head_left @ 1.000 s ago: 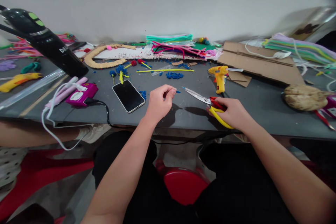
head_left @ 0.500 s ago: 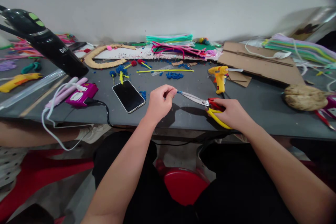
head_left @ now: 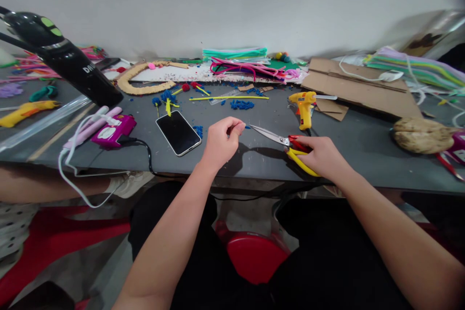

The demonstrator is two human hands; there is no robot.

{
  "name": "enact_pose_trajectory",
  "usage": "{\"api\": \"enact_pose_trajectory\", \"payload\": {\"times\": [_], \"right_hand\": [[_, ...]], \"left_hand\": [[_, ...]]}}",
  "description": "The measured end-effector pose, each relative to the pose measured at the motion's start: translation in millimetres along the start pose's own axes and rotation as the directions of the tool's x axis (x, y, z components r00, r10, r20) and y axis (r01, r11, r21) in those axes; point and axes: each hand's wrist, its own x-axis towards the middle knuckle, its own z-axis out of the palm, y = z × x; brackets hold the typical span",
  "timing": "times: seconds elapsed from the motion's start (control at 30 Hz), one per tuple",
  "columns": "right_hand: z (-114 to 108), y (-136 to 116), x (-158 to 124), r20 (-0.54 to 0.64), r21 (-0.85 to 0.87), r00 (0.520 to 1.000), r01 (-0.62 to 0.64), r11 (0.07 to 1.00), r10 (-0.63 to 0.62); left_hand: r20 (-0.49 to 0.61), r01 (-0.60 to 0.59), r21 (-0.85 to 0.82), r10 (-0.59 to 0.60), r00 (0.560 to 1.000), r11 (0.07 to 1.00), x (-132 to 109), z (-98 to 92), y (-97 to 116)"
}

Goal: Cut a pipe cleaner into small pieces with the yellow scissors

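My left hand [head_left: 223,139] is closed in a pinch above the table's front part. Just beyond its fingertips shows a short bit of blue pipe cleaner [head_left: 247,127]; the rest is hidden by the fingers. A pair of scissors [head_left: 271,136] with red and yellow handles is held in my right hand [head_left: 321,155], fingers wrapped through the grips. Its blades look closed, the tips pointing left, a little apart from the blue bit. Behind the hands lie a small heap of blue fuzzy clippings [head_left: 242,105] and a straight yellow pipe cleaner [head_left: 228,98].
A phone [head_left: 178,133] lies left of my left hand, blue and yellow pipe-cleaner flowers [head_left: 167,98] behind it. The yellow glue gun [head_left: 305,109] stands behind the scissors. Cardboard [head_left: 359,87] is at right. At left are a purple power block [head_left: 114,131] and a black cylindrical appliance [head_left: 72,65].
The scissor blades were slightly apart at the blue pipe cleaner's end and are now together, drawn slightly right of it. My left hand has hardly moved.
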Motion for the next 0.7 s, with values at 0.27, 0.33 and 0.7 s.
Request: {"api": "enact_pose_trajectory", "payload": {"times": [0.27,0.33,0.7], "right_hand": [[1.2,2.3,-0.8,0.037,-0.005,0.998,-0.043,0.999,0.043],[0.8,1.4,-1.3,0.038,-0.004,0.998,-0.042,0.999,0.042],[-1.8,-1.7,-2.7,0.053,0.017,0.998,-0.039,0.999,0.038]], "left_hand": [[-0.017,0.017,-0.008,-0.017,1.000,1.000,0.2,0.7,0.2],[-0.027,0.027,-0.014,-0.028,0.999,1.000,0.0,0.8,0.8],[-0.015,0.039,-0.025,-0.040,0.999,0.999,-1.4,0.2,1.2]]}}
